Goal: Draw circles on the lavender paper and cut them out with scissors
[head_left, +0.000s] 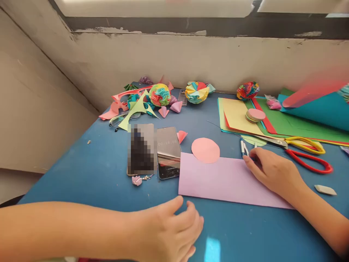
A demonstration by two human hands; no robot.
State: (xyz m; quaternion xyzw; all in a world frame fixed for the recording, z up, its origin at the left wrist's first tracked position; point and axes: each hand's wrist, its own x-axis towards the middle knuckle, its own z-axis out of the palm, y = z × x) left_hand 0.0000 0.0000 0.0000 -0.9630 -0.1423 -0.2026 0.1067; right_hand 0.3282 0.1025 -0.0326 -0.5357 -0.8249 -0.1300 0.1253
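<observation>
A folded purple paper sheet (215, 180) lies on the blue table. A pink paper circle (205, 150) overlaps its upper edge. My right hand (275, 173) rests on the sheet's right part, its thumb and fingers closed around a small white and blue drawing compass (243, 147), mostly hidden by the fingers. My left hand (177, 227) is just below the sheet's lower left corner, fingers loosely curled and apart, holding nothing. Scissors (286, 142) with yellow and red handles lie beyond my right hand. A white eraser (325, 190) sits right of my right wrist.
Two phones (169, 153) lie left of the sheet, with a beaded charm (137, 180) below. Paper scraps (133, 112) and pleated paper balls (196, 92) line the wall side. Coloured sheets (231, 112) carry a stack of paper circles (255, 115). A blurred pink shape (316, 92) shows at right.
</observation>
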